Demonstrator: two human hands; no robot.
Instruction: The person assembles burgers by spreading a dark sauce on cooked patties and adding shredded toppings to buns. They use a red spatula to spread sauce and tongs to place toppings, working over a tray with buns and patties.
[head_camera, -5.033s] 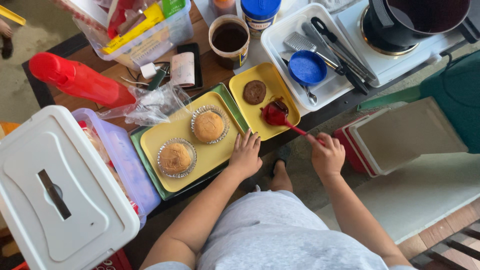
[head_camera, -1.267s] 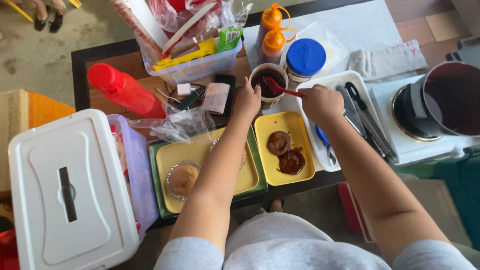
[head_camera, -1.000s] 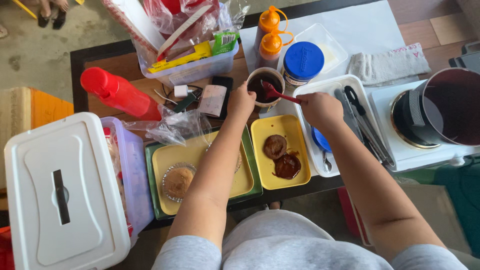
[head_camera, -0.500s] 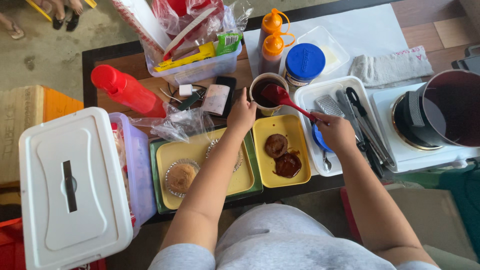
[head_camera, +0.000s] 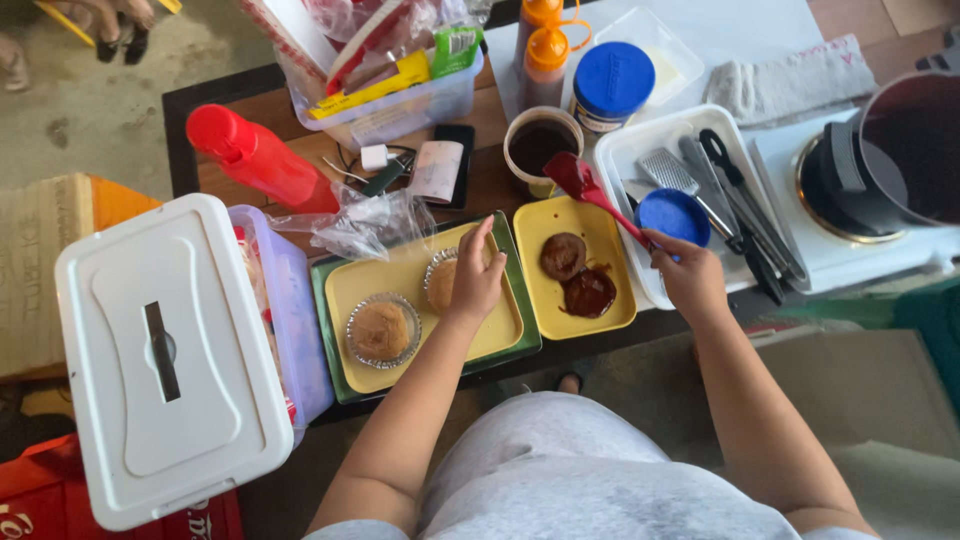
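My right hand (head_camera: 690, 280) grips the handle of a red spatula (head_camera: 588, 187), whose sauce-coated blade hovers above the far end of a small yellow tray (head_camera: 620, 300). That tray carries a plain brown patty (head_camera: 563, 256) and a second one covered in dark sauce (head_camera: 589, 293). A tub of dark sauce (head_camera: 540, 148) stands just beyond the blade. My left hand (head_camera: 475, 280) rests with spread fingers on a bun in a foil cup (head_camera: 441, 283) on the large yellow tray (head_camera: 420, 350). Another bun in foil (head_camera: 382, 331) lies to its left.
A white lidded box (head_camera: 165, 350) sits at the left beside a red squeeze bottle (head_camera: 255, 160). A white tray (head_camera: 620, 150) holds tongs, a grater and a blue lid (head_camera: 672, 215). Beyond it stand a blue-lidded jar (head_camera: 612, 85), orange bottles and a dark pot (head_camera: 900, 150) on a burner.
My right hand has lifted the spatula out of the sauce tub toward the small yellow tray. My left hand has left the tub and come down onto the bun.
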